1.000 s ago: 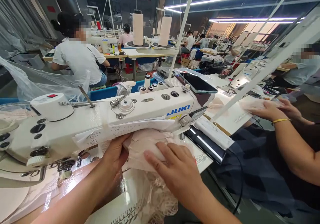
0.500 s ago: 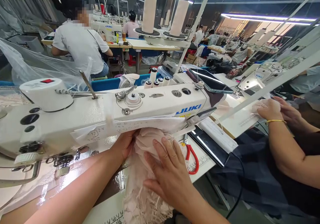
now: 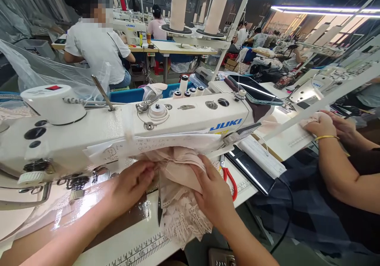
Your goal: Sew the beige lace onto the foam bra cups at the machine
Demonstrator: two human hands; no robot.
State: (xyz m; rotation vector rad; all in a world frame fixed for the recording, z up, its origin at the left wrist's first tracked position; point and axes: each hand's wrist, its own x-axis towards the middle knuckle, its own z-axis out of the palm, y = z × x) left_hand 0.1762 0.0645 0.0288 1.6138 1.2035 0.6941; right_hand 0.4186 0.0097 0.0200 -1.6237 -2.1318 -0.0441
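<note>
1. Behind the sewing machine (image 3: pixel 184 113), a blue bin (image 3: pixel 124 96) is partly hidden; a pale cloth piece (image 3: pixel 152 92) is seen at its rim.
2. The smooth white bench (image 3: pixel 118 242) is printed with ruler marks.
3. Before the machine's arm, thin pinkish cloth (image 3: pixel 181 175) is gathered in soft folds, edged below with openwork lace (image 3: pixel 185 222).
4. The cloth is gripped by the right hand (image 3: pixel 212 194); the left hand (image 3: pixel 129 187) is curled at its edge, whether pinching cannot be told.

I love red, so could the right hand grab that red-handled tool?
Probably yes: the red-handled tool looks close beside the right hand, nothing seems between them, but that hand may first need to release the pale fabric.
</note>
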